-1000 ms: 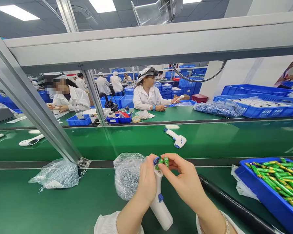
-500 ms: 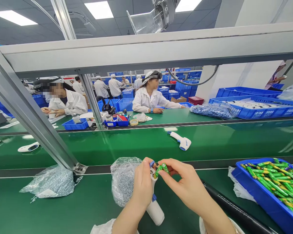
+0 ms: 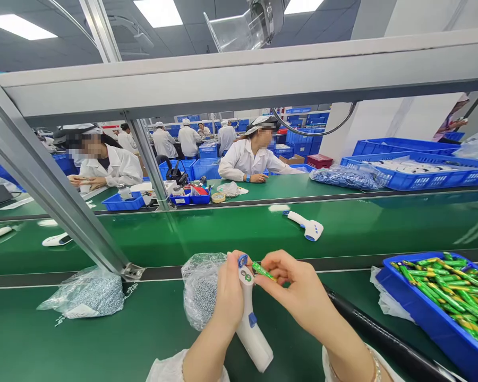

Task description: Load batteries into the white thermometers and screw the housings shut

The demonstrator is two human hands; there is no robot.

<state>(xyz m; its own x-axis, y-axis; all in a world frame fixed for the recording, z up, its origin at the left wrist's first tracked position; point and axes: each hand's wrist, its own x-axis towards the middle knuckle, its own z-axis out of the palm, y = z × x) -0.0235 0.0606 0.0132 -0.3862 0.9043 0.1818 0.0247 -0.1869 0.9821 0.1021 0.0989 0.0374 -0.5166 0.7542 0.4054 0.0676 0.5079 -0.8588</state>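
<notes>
My left hand (image 3: 230,294) is closed around the handle of a white infrared thermometer (image 3: 252,334), whose head points down toward me. Its blue battery cap (image 3: 242,260) hangs open at the handle's end, and a green battery end shows inside the compartment. My right hand (image 3: 292,281) pinches a green battery (image 3: 263,270) between thumb and fingers, just right of the opening. The battery lies tilted, not in the compartment. Behind my left hand sits a clear plastic bag (image 3: 201,297) full of small metal pieces.
A blue bin (image 3: 418,302) of green batteries stands at the right, beside a black hose (image 3: 366,329). Another bag of metal pieces (image 3: 91,297) lies left by a metal post (image 3: 59,159). Across the green conveyor (image 3: 207,233), with another thermometer (image 3: 306,225) on it, people in white coats sit.
One of the two green batteries from my right hand is now inside the thermometer's handle; the other is still pinched. The thermometer on the conveyor has shifted right.
</notes>
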